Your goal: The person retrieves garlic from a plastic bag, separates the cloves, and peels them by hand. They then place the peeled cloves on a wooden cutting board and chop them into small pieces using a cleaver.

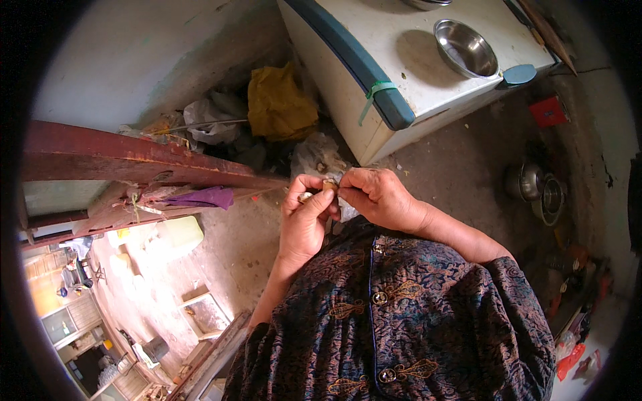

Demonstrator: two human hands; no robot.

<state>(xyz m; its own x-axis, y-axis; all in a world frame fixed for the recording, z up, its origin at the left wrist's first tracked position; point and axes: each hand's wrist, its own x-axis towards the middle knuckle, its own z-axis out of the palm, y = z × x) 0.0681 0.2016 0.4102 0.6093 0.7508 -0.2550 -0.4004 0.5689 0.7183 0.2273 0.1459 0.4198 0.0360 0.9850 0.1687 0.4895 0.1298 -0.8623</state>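
My left hand (306, 215) holds a small tan-brown piece (329, 185) between thumb and fingers, perhaps garlic or ginger; I cannot tell which. A second small pale piece (304, 197) is tucked among the fingers of the same hand. My right hand (381, 198) touches the brown piece from the right, its thumb and index finger pinched together at the edge; whether they grip anything is hidden. Behind and below the hands hangs or lies a translucent plastic bag (321, 155) with brownish bits in it.
Ahead on the right stands a white chest freezer (361, 135) with a steel bowl (466, 50) on top. A yellow bag (281, 103) lies beside it among other bags. A red wooden door (140, 158) is at the left. Metal pots (524, 181) sit on the floor at the right.
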